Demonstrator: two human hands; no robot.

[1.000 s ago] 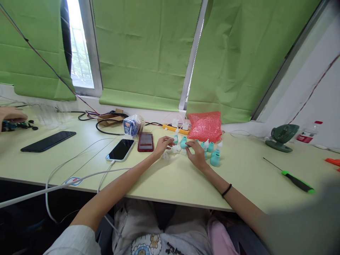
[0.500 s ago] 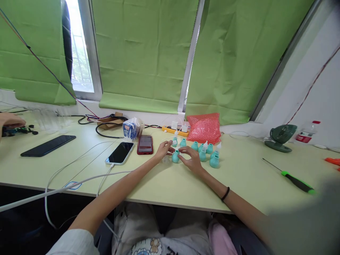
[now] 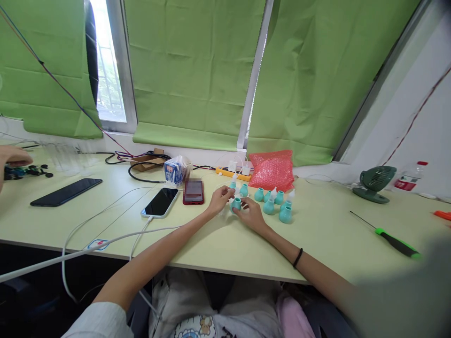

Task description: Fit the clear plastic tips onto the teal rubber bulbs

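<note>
My right hand (image 3: 251, 213) grips a teal squeeze bulb (image 3: 236, 205) between thumb and fingers, its open neck facing up. Close to the neck, on the left, is my left hand (image 3: 220, 199), its fingers curled together; what they hold, if anything, is too small to make out. A small clear piece (image 3: 221, 212) lies partly hidden under that hand. To the right stand several more teal bulbs, among them one with an open neck (image 3: 285, 214) and one with a white nozzle (image 3: 269, 206). Another nozzle-topped bulb (image 3: 233, 184) stands just behind my left fingers.
Behind the bulbs lie a red bubble-wrap pouch (image 3: 271, 170) and a yellow power strip (image 3: 225, 173). Phones, including a charging one (image 3: 160, 203), lie left. A screwdriver (image 3: 391, 239) and a green fan (image 3: 375, 183) are right. Another person's hand (image 3: 14, 157) is at far left.
My right fingers have closed around the bulb, which has risen slightly and tilted. My left hand has shifted a little toward the bulb's neck.
</note>
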